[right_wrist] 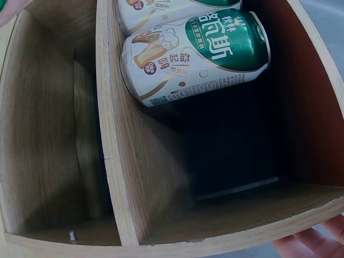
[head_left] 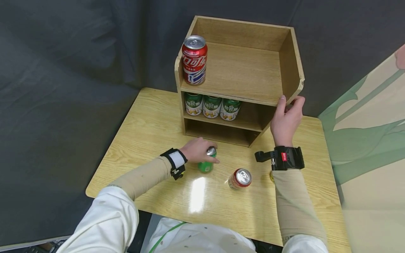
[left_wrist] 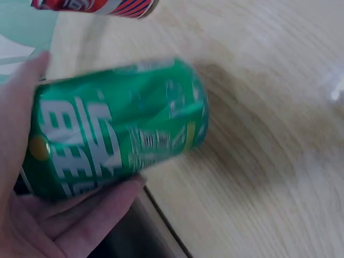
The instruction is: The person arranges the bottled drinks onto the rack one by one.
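My left hand (head_left: pixel 198 150) holds a green soda can (head_left: pixel 206 166) by its upper part, in front of the shelf unit. In the left wrist view, thumb and fingers lie on either side of the green can (left_wrist: pixel 118 126), its far end close over the table. My right hand (head_left: pixel 287 123) grips the front right corner of the wooden shelf unit (head_left: pixel 243 98), at the top shelf's edge. Its fingertips (right_wrist: pixel 317 244) show outside the side panel in the right wrist view. A red can (head_left: pixel 240 178) stands on the table to the right of the green can.
Another red can (head_left: pixel 194 61) stands at the left of the top shelf. Three green-and-white cans (head_left: pixel 211 106) line the left of the middle shelf. Part of a yellow object (head_left: pixel 271 176) shows beside the right forearm on the wooden table (head_left: pixel 142 123).
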The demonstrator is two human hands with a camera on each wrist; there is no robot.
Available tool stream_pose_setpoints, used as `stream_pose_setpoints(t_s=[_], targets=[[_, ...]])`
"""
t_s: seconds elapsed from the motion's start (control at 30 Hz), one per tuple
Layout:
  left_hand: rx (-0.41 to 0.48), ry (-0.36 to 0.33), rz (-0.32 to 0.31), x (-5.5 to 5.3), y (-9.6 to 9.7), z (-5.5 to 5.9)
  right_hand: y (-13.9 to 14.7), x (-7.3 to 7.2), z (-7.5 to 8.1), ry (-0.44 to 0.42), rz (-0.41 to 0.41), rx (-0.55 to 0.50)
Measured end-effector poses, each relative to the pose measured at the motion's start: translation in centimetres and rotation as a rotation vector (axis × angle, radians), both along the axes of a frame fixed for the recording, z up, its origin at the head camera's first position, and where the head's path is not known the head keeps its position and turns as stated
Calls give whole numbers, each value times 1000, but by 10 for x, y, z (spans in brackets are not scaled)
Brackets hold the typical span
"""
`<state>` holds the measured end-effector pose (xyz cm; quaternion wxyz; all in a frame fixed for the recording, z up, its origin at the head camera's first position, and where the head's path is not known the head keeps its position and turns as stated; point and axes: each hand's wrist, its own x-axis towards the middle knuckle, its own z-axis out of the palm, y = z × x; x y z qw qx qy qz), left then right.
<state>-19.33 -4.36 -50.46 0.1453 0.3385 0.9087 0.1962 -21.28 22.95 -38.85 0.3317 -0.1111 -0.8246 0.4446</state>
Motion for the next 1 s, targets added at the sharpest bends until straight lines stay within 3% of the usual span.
stream_pose_setpoints(t_s=[0.27, 0.47, 0.6, 0.73, 1.0], targets=[[150, 89, 282, -6, -9, 12, 0, 0, 0, -22, 3, -6], [263, 151, 454, -10, -13, 9, 0, 1, 0, -17, 0, -1], [325, 168, 525, -13, -14, 0, 0, 1, 0, -12, -1, 0], [331, 188, 574, -16, -14, -8, 0, 1, 1, -16, 2, -4], [318, 265, 621, -21, -11, -20, 0, 1, 0, -25, 7, -9]])
